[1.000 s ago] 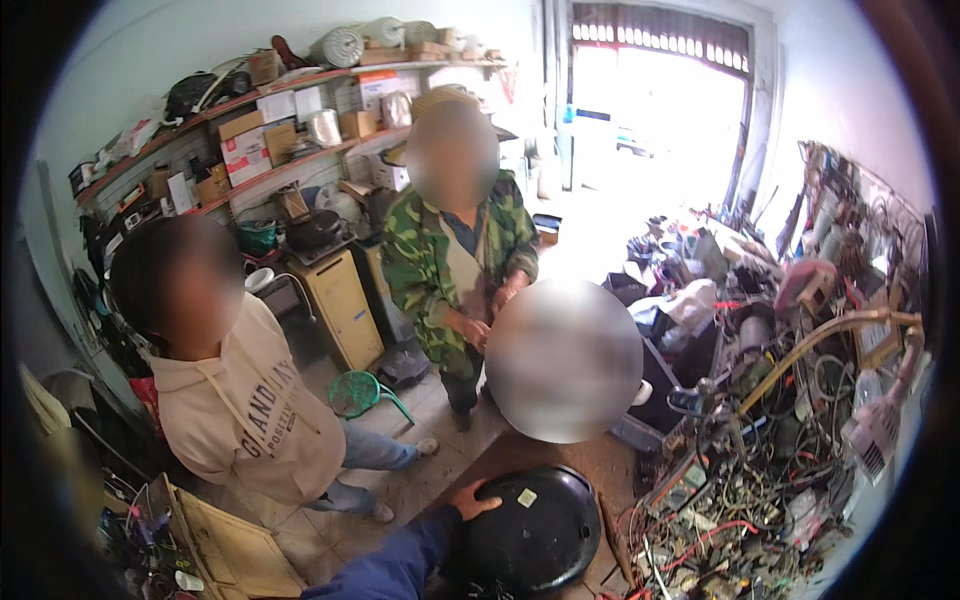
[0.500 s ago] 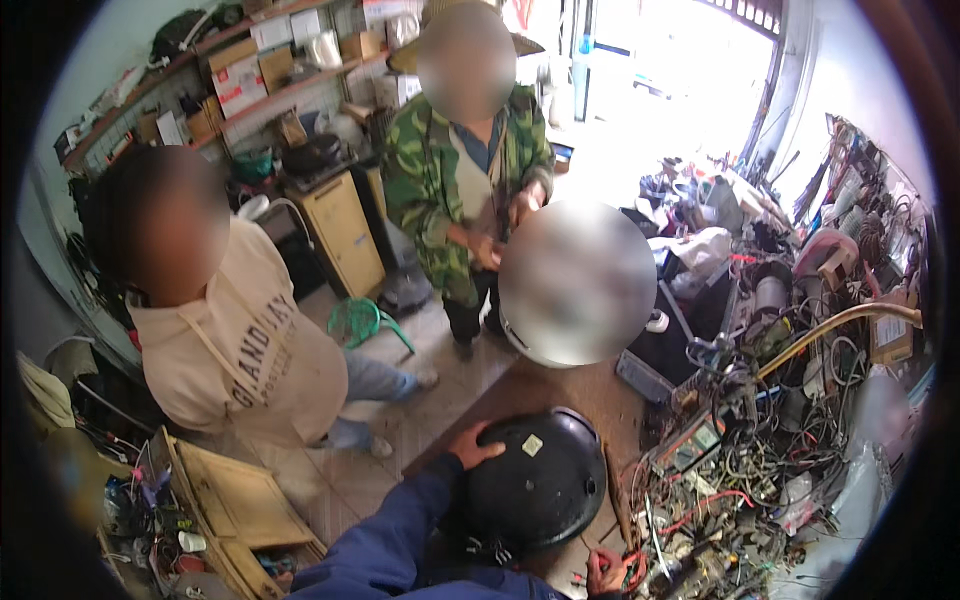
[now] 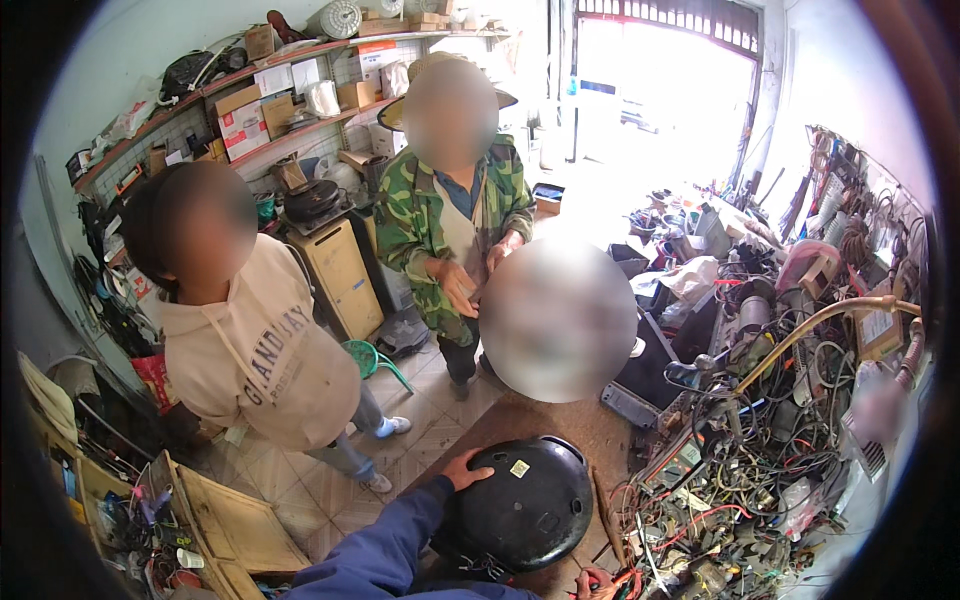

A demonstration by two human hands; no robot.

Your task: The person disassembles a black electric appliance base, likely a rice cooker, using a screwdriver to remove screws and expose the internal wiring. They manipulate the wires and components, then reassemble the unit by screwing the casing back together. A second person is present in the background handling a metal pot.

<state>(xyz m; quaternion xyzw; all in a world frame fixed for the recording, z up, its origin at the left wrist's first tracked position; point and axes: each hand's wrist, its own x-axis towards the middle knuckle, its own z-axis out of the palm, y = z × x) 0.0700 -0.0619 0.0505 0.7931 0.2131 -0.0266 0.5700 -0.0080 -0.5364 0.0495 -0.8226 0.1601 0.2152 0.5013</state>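
Observation:
A round black appliance shell [image 3: 525,510] lies on the brown worktop, its smooth face up with a small pale square sticker [image 3: 519,468]. My left hand [image 3: 467,470] grips its far left rim, thumb over the top and the other fingers partly hidden along the edge. Several thin wire ends [image 3: 485,567] stick out at the shell's near side. Low in the picture, my right hand [image 3: 597,585] is closed around a red-handled tool [image 3: 624,577], just right of the shell; the picture's lower edge cuts this hand off, and the tool's exact kind is unclear.
Tangled cables and loose parts [image 3: 720,510] heap up right of the worktop [image 3: 490,425]. A person in a light hoodie [image 3: 270,340] stands at left, another in a camouflage jacket [image 3: 450,215] beyond the worktop. A green stool [image 3: 375,362] and an open wooden cabinet [image 3: 230,510] stand leftward.
The view has shifted, so the shell and both hands sit lower in it. My left hand stays on the rim; my right hand stays beside the shell. The camouflage-jacketed person's hands have shifted slightly.

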